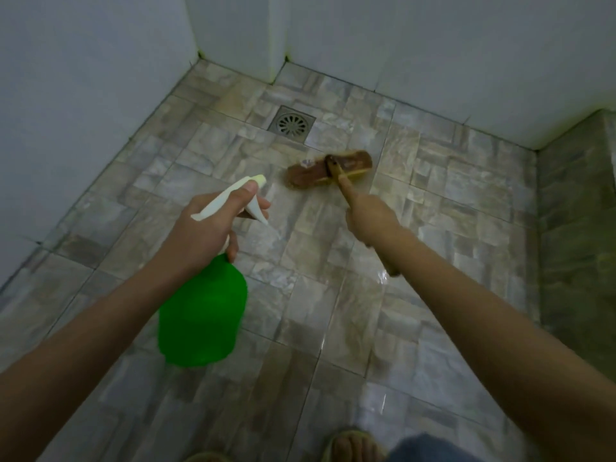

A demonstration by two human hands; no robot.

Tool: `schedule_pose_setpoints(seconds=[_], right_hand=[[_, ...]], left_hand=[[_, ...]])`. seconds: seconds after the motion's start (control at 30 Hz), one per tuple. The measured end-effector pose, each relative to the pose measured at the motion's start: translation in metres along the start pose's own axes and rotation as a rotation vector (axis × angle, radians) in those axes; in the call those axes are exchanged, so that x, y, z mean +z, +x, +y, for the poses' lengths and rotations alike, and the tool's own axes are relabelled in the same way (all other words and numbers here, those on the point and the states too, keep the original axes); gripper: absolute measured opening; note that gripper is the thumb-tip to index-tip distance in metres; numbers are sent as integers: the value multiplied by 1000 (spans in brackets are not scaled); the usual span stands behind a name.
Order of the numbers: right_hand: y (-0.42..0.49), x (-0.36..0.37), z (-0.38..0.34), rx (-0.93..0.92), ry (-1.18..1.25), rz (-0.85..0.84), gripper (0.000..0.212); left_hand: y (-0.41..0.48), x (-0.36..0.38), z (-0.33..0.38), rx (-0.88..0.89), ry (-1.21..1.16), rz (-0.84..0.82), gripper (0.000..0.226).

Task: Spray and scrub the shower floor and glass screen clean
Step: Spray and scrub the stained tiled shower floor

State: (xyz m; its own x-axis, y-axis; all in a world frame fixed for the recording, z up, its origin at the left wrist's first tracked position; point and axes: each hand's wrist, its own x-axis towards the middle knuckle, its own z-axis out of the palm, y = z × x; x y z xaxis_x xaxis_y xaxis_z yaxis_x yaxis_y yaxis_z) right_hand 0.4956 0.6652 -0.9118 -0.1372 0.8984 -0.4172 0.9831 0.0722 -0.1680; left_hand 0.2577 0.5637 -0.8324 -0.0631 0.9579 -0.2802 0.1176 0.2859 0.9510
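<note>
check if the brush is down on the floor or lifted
Down, as far as it shows: the brush head lies flat against the floor near the drain, no gap visible, its handle gripped by the right hand.

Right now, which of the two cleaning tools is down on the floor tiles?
The long-handled brush, gripped by the right hand, its head on the floor tiles near the drain. The green spray bottle hangs in the left hand.
</note>
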Motion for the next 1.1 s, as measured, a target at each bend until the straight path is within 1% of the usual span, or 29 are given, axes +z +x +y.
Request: schedule_pose_setpoints(seconds=[0.07, 0.17, 0.2, 0.27, 0.37, 0.43, 0.5, 0.57, 0.63, 0.7, 0.77, 0.83, 0.9, 0.97, 1.03, 1.1], right_hand=[[19, -9, -2, -4, 5, -17, 75], [-36, 0, 15, -27, -24, -40, 78], [-61, 4, 22, -7, -47, -78, 77], [-72, 1, 27, 31, -105, -141, 75], [-12, -18, 4, -36, -89, -70, 77], [44, -28, -14, -88, -72, 0, 80], [83, -39, -21, -83, -99, -5, 79], [80, -46, -19, -99, -103, -19, 79], [45, -48, -7, -118, -71, -72, 81], [17, -48, -1, -58, -35, -162, 79], [32, -55, -12, -69, -95, -135, 77], [71, -60, -29, -149, -143, -67, 78], [103, -64, -42, -172, -129, -36, 79], [104, -69, -42, -164, -112, -52, 79], [78, -67, -29, -158, -122, -112, 80], [54, -61, -21, -107, -116, -178, 81]], left_hand=[[3, -4, -2, 3, -20, 14, 26], [12, -11, -8, -8, 7, 57, 32], [14, -12, -10, -10, 11, 65, 34], [22, -15, -14, -18, 18, 80, 38], [30, -18, -13, -47, 33, 100, 47], [36, -19, -12, -46, 25, 110, 45], [39, -19, -12, -27, 3, 117, 41], [43, -21, -12, -23, -5, 134, 39], [44, -24, -11, -16, -20, 143, 33], [46, -29, -11, -14, -33, 149, 30], [48, -32, -13, -18, -23, 154, 33], [51, -33, -15, -11, -10, 158, 33], [52, -30, -16, 0, -3, 165, 34], [52, -29, -16, 6, -1, 167, 38], [51, -30, -16, -1, -20, 169, 35], [51, -32, -16, -13, -28, 174, 33]])
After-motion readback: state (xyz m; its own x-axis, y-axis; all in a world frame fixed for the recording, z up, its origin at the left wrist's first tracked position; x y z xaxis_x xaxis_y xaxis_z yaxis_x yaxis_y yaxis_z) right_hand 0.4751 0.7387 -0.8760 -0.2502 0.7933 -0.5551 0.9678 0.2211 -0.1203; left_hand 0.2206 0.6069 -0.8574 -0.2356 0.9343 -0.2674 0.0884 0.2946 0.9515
